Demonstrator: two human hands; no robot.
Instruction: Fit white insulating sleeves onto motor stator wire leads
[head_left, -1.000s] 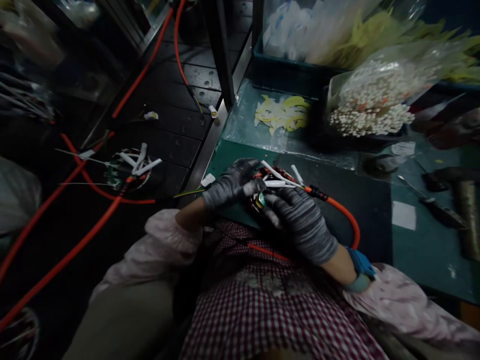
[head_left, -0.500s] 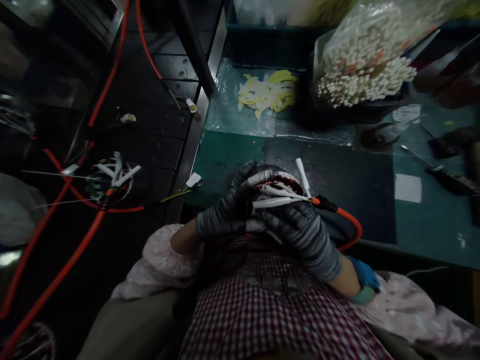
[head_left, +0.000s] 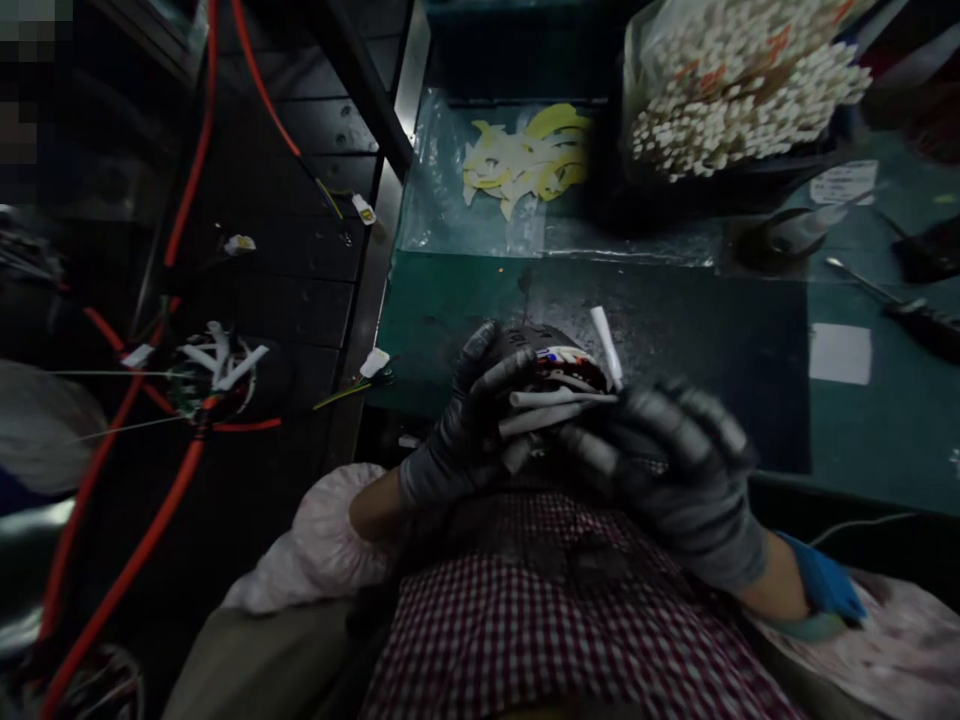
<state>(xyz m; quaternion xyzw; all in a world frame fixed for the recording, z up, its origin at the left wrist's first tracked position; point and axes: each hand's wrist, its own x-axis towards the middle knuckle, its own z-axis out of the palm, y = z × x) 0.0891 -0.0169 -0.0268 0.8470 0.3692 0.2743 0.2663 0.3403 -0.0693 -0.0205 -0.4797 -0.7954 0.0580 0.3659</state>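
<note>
Left hand [head_left: 469,425] fingers gripping wire bundle [head_left: 559,385], right hand [head_left: 675,470] blurred, fingers spread, bundle's underside hidden

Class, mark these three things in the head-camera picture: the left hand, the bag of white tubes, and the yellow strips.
left hand [head_left: 465,425], head view, back of the glove.
bag of white tubes [head_left: 739,85], head view, middle of the tube ends.
yellow strips [head_left: 525,155], head view, centre of the pile.

Both gloved hands [head_left: 480,420] [head_left: 675,470] curled, close together
</note>
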